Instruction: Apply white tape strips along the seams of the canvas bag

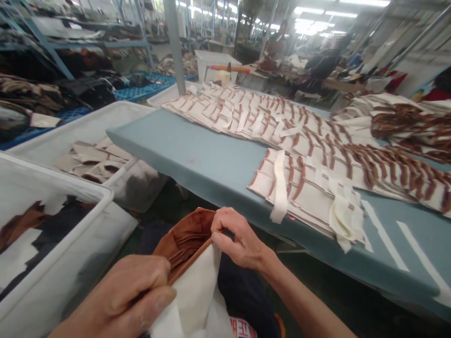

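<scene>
Over my lap I hold a stack of brown leather pieces [183, 239] with a white fabric backing [197, 295]. My left hand [130, 295] is closed on the near end of the stack, thumb pressed on the white fabric. My right hand [236, 239] pinches the far edge of the stack, fingers curled over it. Both hands are below the near edge of the blue-grey table [211, 164].
Rows of overlapped white pieces with brown trim [317, 141] and loose white strips [280, 188] cover the table. Two white bins [70, 131] with cut pieces stand at my left. Racks line the back left. Another person [324, 61] sits at a far table.
</scene>
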Demonstrator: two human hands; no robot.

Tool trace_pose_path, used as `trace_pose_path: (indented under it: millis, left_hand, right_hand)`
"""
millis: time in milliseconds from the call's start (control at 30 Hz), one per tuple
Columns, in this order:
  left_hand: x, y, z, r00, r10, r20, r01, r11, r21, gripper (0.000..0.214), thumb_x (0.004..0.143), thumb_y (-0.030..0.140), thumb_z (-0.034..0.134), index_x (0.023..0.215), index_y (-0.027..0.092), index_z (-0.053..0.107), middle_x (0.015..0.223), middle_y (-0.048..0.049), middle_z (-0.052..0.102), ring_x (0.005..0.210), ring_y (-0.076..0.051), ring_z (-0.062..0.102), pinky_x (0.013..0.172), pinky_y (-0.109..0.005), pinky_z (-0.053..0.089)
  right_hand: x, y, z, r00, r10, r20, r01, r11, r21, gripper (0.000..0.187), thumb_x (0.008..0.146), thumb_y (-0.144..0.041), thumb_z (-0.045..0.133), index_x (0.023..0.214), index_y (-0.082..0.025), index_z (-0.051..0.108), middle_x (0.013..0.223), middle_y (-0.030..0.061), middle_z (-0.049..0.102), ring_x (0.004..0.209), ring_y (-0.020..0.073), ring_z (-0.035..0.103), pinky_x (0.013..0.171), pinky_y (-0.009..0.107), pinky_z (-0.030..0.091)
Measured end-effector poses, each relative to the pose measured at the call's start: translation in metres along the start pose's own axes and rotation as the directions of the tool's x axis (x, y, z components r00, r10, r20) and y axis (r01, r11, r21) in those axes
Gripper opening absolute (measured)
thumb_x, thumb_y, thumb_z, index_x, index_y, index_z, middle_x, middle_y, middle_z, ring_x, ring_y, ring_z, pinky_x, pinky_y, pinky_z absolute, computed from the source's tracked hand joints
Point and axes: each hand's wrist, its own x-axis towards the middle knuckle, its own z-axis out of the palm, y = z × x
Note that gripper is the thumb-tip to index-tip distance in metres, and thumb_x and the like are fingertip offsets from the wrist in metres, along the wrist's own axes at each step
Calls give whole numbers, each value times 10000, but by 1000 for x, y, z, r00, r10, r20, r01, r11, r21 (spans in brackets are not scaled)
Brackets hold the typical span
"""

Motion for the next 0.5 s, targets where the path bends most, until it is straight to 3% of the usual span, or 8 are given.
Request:
trace_pose_path:
  millis: [167, 267, 367, 500]
  left_hand:
    - [8, 2, -3, 997, -74, 25, 76, 992, -100, 425, 1100, 291, 455, 692, 229, 355, 605, 61, 413, 520, -117, 459, 531, -239, 372]
    - [16, -1, -1, 976, -216, 3, 212, 952, -219, 439, 1045, 318, 442, 653, 245, 257, 583, 63, 276, 512, -119, 325, 514, -270, 280]
    - [25, -12, -4, 901, -421, -104, 382, 884, -269, 476, 935, 444, 507, 580, 262, 249, 542, 61, 255, 500, -119, 283, 503, -282, 259]
    - [32, -45, -39, 778, -556, -292, 488, 828, -275, 495, 859, 570, 526, 549, 275, 277, 539, 47, 299, 507, -130, 322, 490, -281, 290]
  right_hand:
    - [3, 6, 14, 996, 34, -87, -27, 997, 77, 225, 1042, -278, 558, 820, -243, 540, 887, 34, 694, 857, 201, 642, 841, 354, 494]
    - [2, 16, 26, 974, 126, -189, -114, 991, 70, 167, 1040, -307, 605, 888, -239, 600, 1100, 80, 744, 1047, 233, 685, 953, 368, 518]
    - [-3, 33, 35, 920, 341, -195, -311, 935, 172, 240, 1055, -463, 623, 1061, -234, 693, 1316, 127, 755, 1226, 279, 709, 1040, 383, 545]
    - [-21, 61, 44, 839, 542, -53, -517, 824, 232, 479, 1050, -669, 603, 1091, -218, 758, 1021, 82, 758, 932, 253, 731, 880, 364, 583]
